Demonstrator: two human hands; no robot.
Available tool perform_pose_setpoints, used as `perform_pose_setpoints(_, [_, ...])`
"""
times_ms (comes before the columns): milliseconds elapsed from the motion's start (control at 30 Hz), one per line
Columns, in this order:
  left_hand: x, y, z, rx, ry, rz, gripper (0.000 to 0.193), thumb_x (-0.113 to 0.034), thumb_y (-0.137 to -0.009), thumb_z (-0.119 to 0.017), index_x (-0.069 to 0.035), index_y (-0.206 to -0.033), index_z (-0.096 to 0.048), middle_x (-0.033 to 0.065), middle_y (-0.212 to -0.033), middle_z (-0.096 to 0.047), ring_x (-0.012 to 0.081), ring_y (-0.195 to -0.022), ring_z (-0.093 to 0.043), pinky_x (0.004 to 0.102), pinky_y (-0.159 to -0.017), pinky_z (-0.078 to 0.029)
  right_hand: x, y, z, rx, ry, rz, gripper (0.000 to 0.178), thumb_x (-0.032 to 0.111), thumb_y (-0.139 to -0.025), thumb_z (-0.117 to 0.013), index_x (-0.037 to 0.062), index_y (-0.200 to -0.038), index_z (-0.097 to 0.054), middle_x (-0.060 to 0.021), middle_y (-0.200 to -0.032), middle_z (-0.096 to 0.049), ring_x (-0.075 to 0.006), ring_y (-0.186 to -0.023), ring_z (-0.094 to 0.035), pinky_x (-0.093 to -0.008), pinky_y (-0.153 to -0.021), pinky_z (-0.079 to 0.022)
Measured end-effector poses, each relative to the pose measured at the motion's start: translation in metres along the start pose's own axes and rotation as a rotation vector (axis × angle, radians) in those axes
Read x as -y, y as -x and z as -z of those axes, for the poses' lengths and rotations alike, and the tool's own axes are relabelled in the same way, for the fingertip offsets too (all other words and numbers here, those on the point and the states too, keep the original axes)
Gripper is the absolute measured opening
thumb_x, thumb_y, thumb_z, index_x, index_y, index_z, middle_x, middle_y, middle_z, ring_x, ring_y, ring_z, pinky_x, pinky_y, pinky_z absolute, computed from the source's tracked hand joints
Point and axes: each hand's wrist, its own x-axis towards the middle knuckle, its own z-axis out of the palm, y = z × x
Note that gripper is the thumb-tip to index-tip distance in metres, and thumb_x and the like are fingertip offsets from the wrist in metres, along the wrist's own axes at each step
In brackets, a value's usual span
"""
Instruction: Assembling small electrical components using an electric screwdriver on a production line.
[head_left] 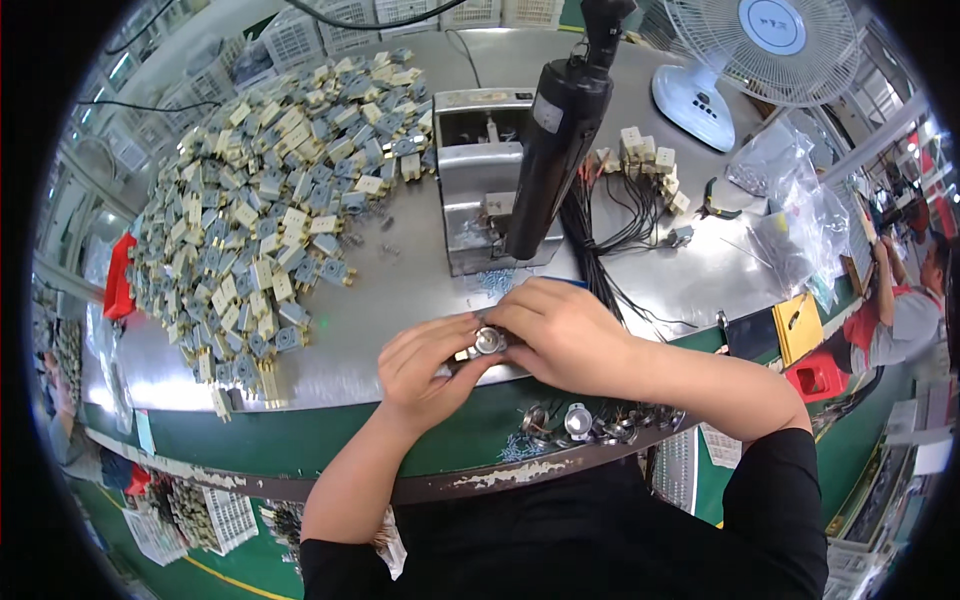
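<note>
Near the front edge of the metal-topped bench, both my hands meet around a small round silver metal part (488, 341). My left hand (428, 368) grips it from the left, thumb below and fingers above. From the right, my right hand (562, 332) closes on the same part with its fingertips, partly covering it. Just beyond the hands stands a metal machine (488, 165) with a black cylindrical tool (560, 140) in front of it. Small blue screws (494, 282) lie at the machine's foot.
A large heap of cream and grey connector parts (265, 220) covers the bench's left side. Black cables (598, 240) with cream blocks lie right of the machine, near pliers (716, 205) and a fan (700, 100). Round metal parts (578, 421) line the front ledge. Another person (905, 310) sits far right.
</note>
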Motion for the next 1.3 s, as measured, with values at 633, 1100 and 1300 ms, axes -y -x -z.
perform_pose_setpoints(633, [-0.026, -0.012, -0.001, 0.658, 0.344, 0.044, 0.053, -0.034, -0.076, -0.094, -0.007, -0.115, -0.071, 0.0077, -0.100, -0.074, 0.0278, -0.090, -0.073, 0.0381, -0.076, -0.057, -0.088, 0.028, 0.066, -0.553, 0.190, 0.241, 0.028, 0.025, -0.106, -0.055, 0.0002, -0.097, -0.066, -0.0098, -0.083, -0.067, -0.0186, -0.068, -0.063, -0.0339, -0.063, -0.051])
perform_pose_setpoints(1100, [-0.029, -0.006, -0.011, 0.609, 0.522, 0.048, 0.028, -0.021, -0.077, -0.091, -0.007, -0.097, -0.076, 0.0060, -0.099, -0.077, 0.0217, -0.075, -0.073, 0.0316, -0.066, -0.057, -0.127, 0.027, 0.086, -0.129, 0.398, -0.505, 0.026, 0.027, -0.093, -0.072, 0.0022, -0.092, -0.063, -0.0199, -0.078, -0.066, -0.0415, -0.076, -0.067, -0.0497, -0.068, -0.050])
perform_pose_setpoints(1300, [-0.029, -0.004, -0.013, 0.587, 0.527, 0.041, 0.038, -0.027, -0.076, -0.091, -0.007, -0.104, -0.076, 0.0072, -0.102, -0.078, 0.0235, -0.079, -0.074, 0.0332, -0.067, -0.057, -0.056, 0.062, 0.051, 0.319, 0.114, -0.465, 0.022, 0.018, -0.089, -0.071, 0.0032, -0.097, -0.057, -0.0174, -0.072, -0.066, -0.0425, -0.071, -0.068, -0.0510, -0.066, -0.052])
